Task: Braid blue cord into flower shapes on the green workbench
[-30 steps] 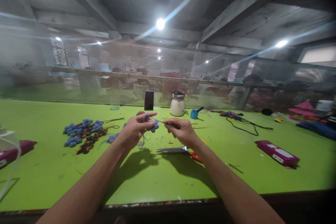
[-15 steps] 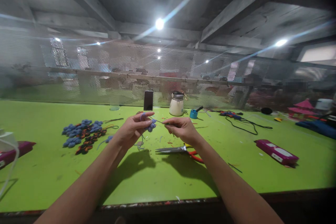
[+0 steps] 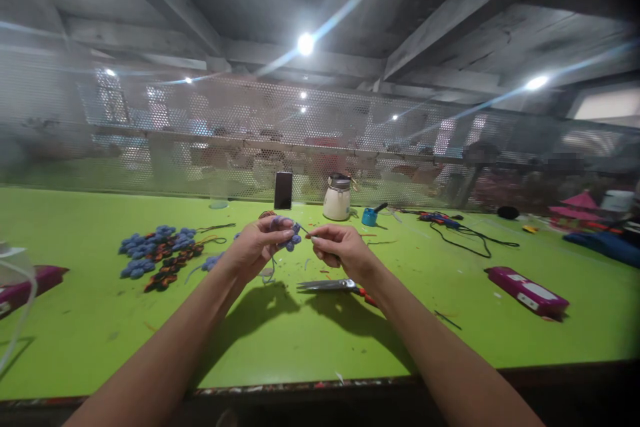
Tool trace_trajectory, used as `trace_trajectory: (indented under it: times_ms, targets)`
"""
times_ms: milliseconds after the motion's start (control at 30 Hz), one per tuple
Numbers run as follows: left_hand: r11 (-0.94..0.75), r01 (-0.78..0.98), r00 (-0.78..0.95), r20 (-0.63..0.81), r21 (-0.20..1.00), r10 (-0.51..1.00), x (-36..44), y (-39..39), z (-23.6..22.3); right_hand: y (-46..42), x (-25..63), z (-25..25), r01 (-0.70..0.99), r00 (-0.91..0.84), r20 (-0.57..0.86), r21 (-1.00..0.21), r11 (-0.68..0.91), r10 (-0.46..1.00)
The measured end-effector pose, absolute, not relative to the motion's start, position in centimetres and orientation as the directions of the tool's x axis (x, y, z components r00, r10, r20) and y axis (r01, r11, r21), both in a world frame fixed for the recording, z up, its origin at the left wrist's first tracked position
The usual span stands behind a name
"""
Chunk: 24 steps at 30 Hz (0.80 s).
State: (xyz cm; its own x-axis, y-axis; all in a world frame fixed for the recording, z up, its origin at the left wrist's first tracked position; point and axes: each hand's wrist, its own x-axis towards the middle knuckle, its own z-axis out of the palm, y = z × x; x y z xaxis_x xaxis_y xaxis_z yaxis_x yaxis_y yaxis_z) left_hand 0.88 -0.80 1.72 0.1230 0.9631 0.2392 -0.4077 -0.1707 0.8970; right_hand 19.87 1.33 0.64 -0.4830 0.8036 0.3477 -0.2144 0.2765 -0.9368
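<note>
My left hand pinches a small blue-purple crocheted flower between thumb and fingers, with matching yarn looped over the index finger. A loose yarn tail dangles below it. Just to the right, my right hand is closed in a pinch on a thin crochet hook, which reaches to the flower; most of it is hidden in the fingers. Below the right hand lie scissors with red handles, partly covered by the wrist. To the left are finished blue flowers and dark orange-black crocheted pieces.
A phone stands upright at the back, beside a cream jar and a small blue pot. Dark cords and a purple pack lie to the right. Yarn scraps dot the green table; a mesh screen stands behind.
The left fingers have curled in more over the flower, and the flower has turned and shifted slightly right. My right hand has moved slightly left; less of the scissors' handles shows.
</note>
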Motion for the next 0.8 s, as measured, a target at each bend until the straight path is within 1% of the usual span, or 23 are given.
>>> trace_trajectory:
  times_ms: [67, 167, 300, 400, 567, 667, 800]
  targets:
    - [-0.167, -0.421, 0.112, 0.234, 0.891, 0.966, 1.0, -0.8, 1.7, 1.3, 19.7, 0.6, -0.239, -0.485, 0.309, -0.947, 0.216, 0.818]
    - [-0.196, -0.425, 0.120, 0.269, 0.884, 0.956, 1.2, -0.7, 1.6, 1.2, 19.6, 0.7, -0.253, -0.475, 0.273, -0.953, 0.167, 0.837]
    - [-0.301, -0.339, 0.109, 0.355, 0.891, 0.929, 1.4, -0.8, 1.5, 0.8, 19.5, 0.9, -0.223, -0.451, 0.227, -0.965, 0.137, 0.863]
    - [-0.348, -0.239, 0.094, 0.378, 0.907, 0.921, 1.7, -0.9, 1.4, 0.4, 19.3, 1.0, -0.186, -0.448, 0.234, -0.968, 0.166, 0.863]
    - [-0.333, -0.120, 0.089, 0.344, 0.935, 0.935, 2.1, -0.9, 1.3, 0.2, 19.0, 1.1, -0.120, -0.446, 0.266, -0.964, 0.238, 0.855]
    - [-0.319, -0.130, 0.108, 0.333, 0.939, 0.937, 2.1, -0.9, 1.3, 0.5, 18.9, 0.9, -0.098, -0.437, 0.272, -0.962, 0.255, 0.857]
    - [-0.263, -0.225, 0.158, 0.301, 0.938, 0.941, 2.0, -1.1, 1.3, 0.9, 19.1, 0.7, -0.105, -0.433, 0.274, -0.961, 0.254, 0.859]
